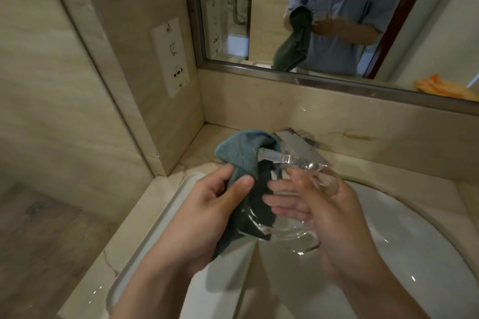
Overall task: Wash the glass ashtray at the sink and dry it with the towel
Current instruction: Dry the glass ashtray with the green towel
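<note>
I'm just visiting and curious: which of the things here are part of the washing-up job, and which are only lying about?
In the job:
glass ashtray, held by the right hand
blue-grey towel, gripped by the left hand
white sink below
chrome tap behind

Lying about:
orange cloth, seen in the mirror
wall socket plate

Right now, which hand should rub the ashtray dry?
The left hand, probably. It already grips the towel, which lies against the ashtray. The right hand is busy holding the ashtray over the sink.
</note>
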A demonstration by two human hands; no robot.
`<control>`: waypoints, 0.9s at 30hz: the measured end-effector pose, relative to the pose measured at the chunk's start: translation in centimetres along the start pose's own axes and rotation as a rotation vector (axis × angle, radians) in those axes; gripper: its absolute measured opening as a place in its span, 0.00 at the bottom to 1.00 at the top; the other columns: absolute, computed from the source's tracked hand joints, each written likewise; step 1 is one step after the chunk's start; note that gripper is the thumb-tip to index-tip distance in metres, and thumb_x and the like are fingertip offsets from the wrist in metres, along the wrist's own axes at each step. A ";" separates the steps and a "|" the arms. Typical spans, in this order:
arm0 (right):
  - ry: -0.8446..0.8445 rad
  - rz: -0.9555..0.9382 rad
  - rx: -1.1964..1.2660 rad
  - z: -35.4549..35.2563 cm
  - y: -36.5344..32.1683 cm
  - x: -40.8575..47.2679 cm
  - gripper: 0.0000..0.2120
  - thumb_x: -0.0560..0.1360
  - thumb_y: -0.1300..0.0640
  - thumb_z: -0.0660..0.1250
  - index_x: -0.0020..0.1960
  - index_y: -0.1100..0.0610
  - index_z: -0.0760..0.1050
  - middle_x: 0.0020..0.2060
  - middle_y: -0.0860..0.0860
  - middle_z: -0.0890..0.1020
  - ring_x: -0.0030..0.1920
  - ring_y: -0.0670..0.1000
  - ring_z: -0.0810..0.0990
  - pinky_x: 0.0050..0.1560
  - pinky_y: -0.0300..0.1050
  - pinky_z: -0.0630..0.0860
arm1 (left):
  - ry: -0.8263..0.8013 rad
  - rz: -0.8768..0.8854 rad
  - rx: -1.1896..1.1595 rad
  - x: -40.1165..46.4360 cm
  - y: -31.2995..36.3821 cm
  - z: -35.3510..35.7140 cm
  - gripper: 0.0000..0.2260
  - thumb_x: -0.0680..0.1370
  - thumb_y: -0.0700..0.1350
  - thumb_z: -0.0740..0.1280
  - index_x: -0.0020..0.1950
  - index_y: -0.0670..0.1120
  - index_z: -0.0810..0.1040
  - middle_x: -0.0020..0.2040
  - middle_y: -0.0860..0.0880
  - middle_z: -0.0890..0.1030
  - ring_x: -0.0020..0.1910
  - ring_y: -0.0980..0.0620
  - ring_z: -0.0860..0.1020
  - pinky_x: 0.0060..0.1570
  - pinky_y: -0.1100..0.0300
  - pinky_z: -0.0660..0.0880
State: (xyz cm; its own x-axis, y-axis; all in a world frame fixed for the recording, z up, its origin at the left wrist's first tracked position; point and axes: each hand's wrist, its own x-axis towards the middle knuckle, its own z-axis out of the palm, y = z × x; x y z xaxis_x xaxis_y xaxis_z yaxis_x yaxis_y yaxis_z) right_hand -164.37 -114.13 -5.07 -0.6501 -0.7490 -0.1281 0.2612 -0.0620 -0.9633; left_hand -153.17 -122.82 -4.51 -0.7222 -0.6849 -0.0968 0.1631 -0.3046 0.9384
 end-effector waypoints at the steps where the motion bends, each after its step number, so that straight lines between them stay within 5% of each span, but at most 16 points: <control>1: 0.016 -0.015 0.026 0.1 0.1 -0.1 0.14 0.67 0.53 0.65 0.47 0.61 0.76 0.35 0.55 0.86 0.34 0.55 0.86 0.32 0.40 0.80 | -0.011 0.005 -0.014 -0.1 -0.2 -0.1 0.07 0.69 0.42 0.63 0.40 0.42 0.80 0.35 0.45 0.81 0.34 0.52 0.79 0.33 0.63 0.77; 8: -0.006 -0.042 0.026 0.0 0.1 -0.4 0.13 0.66 0.53 0.65 0.47 0.60 0.76 0.35 0.56 0.86 0.35 0.56 0.86 0.34 0.42 0.81 | -0.016 -0.113 -0.121 -0.6 -0.9 -0.9 0.07 0.68 0.38 0.67 0.43 0.40 0.82 0.39 0.41 0.82 0.37 0.48 0.80 0.37 0.61 0.78; 16: 0.077 -0.098 0.088 0.4 0.4 -0.6 0.10 0.67 0.53 0.64 0.44 0.58 0.77 0.36 0.54 0.86 0.36 0.55 0.86 0.34 0.41 0.81 | 0.116 -0.169 -0.313 -1.0 -1.7 1.6 0.19 0.66 0.47 0.62 0.52 0.39 0.79 0.45 0.36 0.83 0.40 0.44 0.81 0.38 0.55 0.80; 20: 0.143 -0.135 0.229 1.3 -0.1 -0.5 0.07 0.68 0.51 0.63 0.37 0.49 0.79 0.38 0.54 0.86 0.38 0.55 0.86 0.35 0.40 0.81 | 0.202 -0.106 -0.393 -1.5 -2.1 2.9 0.13 0.73 0.44 0.60 0.51 0.42 0.80 0.43 0.38 0.84 0.37 0.48 0.82 0.35 0.58 0.79; 27: 0.238 -0.229 0.412 3.1 -0.1 -0.2 0.04 0.71 0.52 0.62 0.43 0.50 0.75 0.39 0.54 0.86 0.41 0.53 0.86 0.40 0.38 0.80 | 0.231 -0.102 -0.423 -2.3 -2.7 4.5 0.11 0.68 0.38 0.62 0.46 0.40 0.80 0.40 0.41 0.85 0.36 0.49 0.84 0.33 0.62 0.80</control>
State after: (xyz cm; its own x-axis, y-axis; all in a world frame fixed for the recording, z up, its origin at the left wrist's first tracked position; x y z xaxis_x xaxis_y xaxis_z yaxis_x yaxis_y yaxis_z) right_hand -162.05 -115.99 -4.21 -0.8549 -0.5184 -0.0214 0.3212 -0.4964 -0.8065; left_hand -154.98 -117.39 -5.32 -0.5882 -0.7522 -0.2969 0.3929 -0.5867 0.7081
